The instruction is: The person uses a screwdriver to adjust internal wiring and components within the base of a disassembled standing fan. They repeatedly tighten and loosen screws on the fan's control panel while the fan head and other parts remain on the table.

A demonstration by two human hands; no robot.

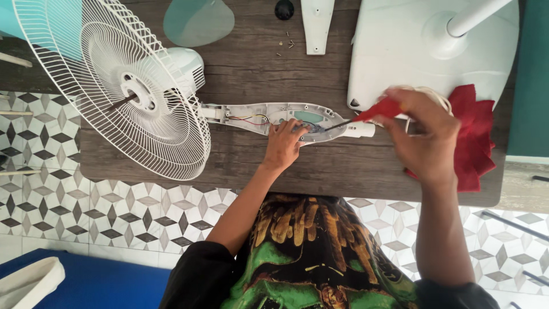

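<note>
The opened control housing (286, 117) of a white pedestal fan is being worked on where it is lying across the middle of the wooden table (246, 63), between the wire fan guard (120, 86) on one side and the round white base (400, 51) on the other. The left hand (283, 143) is being pressed onto the housing's near edge, fingers curled over it and gripping it steady. A red-handled screwdriver (372, 111) is being held in the right hand (426, 134), which is closed around the handle, the blade being aimed into the housing just beside the left fingertips.

The step would be done best with the blade kept in line with the screw, the housing being held flat so nothing is slipping toward the thin red and yellow wires (251, 119) that are showing inside the shell. Whether the tip is seated cannot be told.

The housing is acting as the only container: wiring and a pale green part (309, 117) are sitting in it. Loose screws (286, 46) are lying bare on the table, near the detached cover (317, 23).
</note>
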